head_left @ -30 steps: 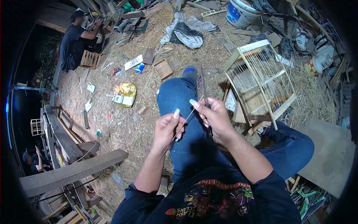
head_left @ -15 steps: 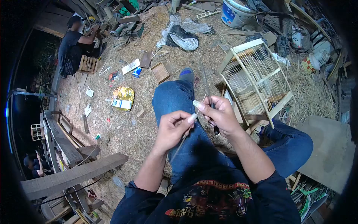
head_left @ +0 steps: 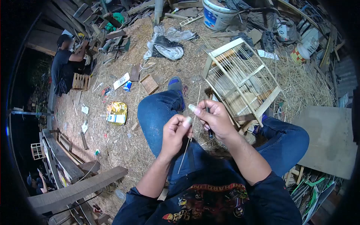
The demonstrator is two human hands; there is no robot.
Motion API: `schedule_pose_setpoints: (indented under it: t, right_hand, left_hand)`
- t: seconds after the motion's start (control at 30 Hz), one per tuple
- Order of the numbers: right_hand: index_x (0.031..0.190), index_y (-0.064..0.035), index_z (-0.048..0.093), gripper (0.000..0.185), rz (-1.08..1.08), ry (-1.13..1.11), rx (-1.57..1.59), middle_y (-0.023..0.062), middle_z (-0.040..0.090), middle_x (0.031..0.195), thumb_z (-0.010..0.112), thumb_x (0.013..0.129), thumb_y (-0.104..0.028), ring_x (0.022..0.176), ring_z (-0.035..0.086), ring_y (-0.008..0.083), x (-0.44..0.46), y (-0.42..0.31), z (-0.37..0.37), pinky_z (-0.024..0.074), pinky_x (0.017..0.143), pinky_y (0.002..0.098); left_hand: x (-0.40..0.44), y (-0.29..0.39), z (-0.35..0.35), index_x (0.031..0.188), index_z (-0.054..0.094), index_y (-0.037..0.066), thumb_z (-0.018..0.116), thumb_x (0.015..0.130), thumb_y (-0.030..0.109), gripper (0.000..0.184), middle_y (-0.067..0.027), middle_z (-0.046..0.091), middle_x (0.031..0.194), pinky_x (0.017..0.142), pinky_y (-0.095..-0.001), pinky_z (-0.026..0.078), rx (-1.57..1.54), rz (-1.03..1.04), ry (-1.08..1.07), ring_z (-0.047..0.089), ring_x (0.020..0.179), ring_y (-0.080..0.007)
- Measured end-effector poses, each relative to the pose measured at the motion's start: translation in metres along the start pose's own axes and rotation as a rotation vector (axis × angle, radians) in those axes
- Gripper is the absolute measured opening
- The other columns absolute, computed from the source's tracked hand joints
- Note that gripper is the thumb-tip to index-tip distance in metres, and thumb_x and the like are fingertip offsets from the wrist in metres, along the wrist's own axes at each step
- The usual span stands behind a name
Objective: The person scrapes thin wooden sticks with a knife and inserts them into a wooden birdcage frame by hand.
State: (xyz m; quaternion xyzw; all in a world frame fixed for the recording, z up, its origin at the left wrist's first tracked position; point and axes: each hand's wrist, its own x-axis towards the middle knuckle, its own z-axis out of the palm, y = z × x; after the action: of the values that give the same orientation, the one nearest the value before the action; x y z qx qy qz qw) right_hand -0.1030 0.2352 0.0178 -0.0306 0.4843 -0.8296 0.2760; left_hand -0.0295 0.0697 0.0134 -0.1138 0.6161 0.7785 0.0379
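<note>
A thin wooden stick (head_left: 183, 159) slants across my lap, pinched by the fingers and thumb of my left hand (head_left: 173, 135). Its upper length passes close by the fingertips of my right hand (head_left: 218, 120). My right hand is closed around a slim dark-handled knife (head_left: 210, 133); the handle pokes out below the fingers and part of the narrow blade shows above them. Whether the right fingers also touch the stick I cannot tell. Just beyond the right hand stands a wooden birdcage (head_left: 243, 80) with thin bars, tilted in view beside my leg.
Straw and shavings cover the ground. A gold packet (head_left: 117, 113), a small wooden box (head_left: 149, 84) and a cloth (head_left: 165, 47) lie ahead. A white bucket (head_left: 218, 17) stands at the back. A wooden beam (head_left: 80, 187) crosses lower left; another person (head_left: 64, 62) sits far left.
The view has shifted, so the surroundings sit further left. My hands stay close together; the stick now stands steeper, and my left hand is more upright around it.
</note>
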Motion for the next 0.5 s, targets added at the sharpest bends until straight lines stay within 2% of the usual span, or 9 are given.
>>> schedule_pose_setpoints:
  t: [0.03,0.13,0.17,0.27,0.33,0.43,0.5]
  right_hand:
    - [0.097,-0.0046,0.069,0.016,0.011,0.003,-0.025,-0.0037,0.063,0.075,0.071,0.102,-0.019,0.06,0.052,0.0008,-0.002,-0.002,-0.002,0.0369,0.052,0.0183]
    - [0.094,-0.0047,0.069,0.016,-0.029,0.026,-0.057,-0.0029,0.063,0.076,0.075,0.099,-0.019,0.062,0.053,0.0009,-0.005,-0.003,-0.004,0.0387,0.054,0.0182]
    - [0.092,-0.0045,0.068,0.018,-0.194,0.007,-0.075,-0.0017,0.065,0.077,0.079,0.096,-0.018,0.065,0.055,0.0017,0.003,0.016,-0.01,0.0421,0.057,0.0198]
    - [0.09,-0.0043,0.067,0.02,-0.168,0.031,-0.15,-0.0009,0.066,0.079,0.082,0.093,-0.017,0.069,0.057,0.0029,-0.002,0.007,-0.014,0.0455,0.061,0.0213]
    - [0.09,-0.0037,0.067,0.018,-0.183,0.046,-0.2,-0.0003,0.067,0.08,0.079,0.096,-0.017,0.071,0.058,0.004,-0.002,0.006,-0.019,0.0469,0.063,0.0225]
    - [0.091,-0.0029,0.068,0.019,-0.136,0.077,-0.061,0.0004,0.067,0.079,0.074,0.099,-0.018,0.068,0.058,0.0039,0.0,0.009,-0.025,0.0461,0.061,0.0218]
    - [0.093,-0.0019,0.07,0.022,-0.154,0.211,-0.119,0.0006,0.067,0.078,0.07,0.103,-0.021,0.066,0.057,0.0035,0.002,0.004,-0.029,0.0451,0.06,0.0211]
  left_hand:
    - [-0.002,0.012,0.011,0.102,0.067,0.0,0.066,0.104,0.016,0.017,-0.0058,0.067,0.079,0.057,-0.0226,0.05,-0.027,-0.023,-0.001,0.062,0.067,-0.008]
    - [0.001,0.005,0.009,0.105,0.07,-0.002,0.072,0.099,0.009,0.013,-0.0061,0.069,0.078,0.053,-0.0221,0.049,0.057,-0.037,-0.029,0.062,0.062,-0.0074]
    - [0.003,0.003,0.011,0.103,0.071,-0.002,0.074,0.097,0.007,0.011,-0.0049,0.069,0.074,0.051,-0.0212,0.048,0.033,-0.006,-0.019,0.06,0.055,-0.0079]
    - [0.004,0.004,0.017,0.104,0.072,-0.002,0.074,0.098,0.007,0.011,-0.005,0.07,0.075,0.05,-0.0208,0.048,0.066,0.036,-0.031,0.061,0.056,-0.0074]
    - [0.003,0.004,0.022,0.106,0.072,-0.003,0.073,0.098,0.006,0.012,-0.0047,0.07,0.075,0.051,-0.0206,0.047,0.049,0.003,-0.029,0.061,0.057,-0.0066]
    - [0.002,0.002,0.026,0.108,0.072,-0.003,0.073,0.098,0.006,0.013,-0.0046,0.07,0.074,0.051,-0.0206,0.047,0.024,-0.025,-0.018,0.06,0.056,-0.0062]
    - [0.001,-0.001,0.027,0.106,0.074,-0.002,0.074,0.097,0.007,0.013,-0.0049,0.07,0.073,0.049,-0.0207,0.048,0.017,-0.022,-0.013,0.06,0.053,-0.0066]
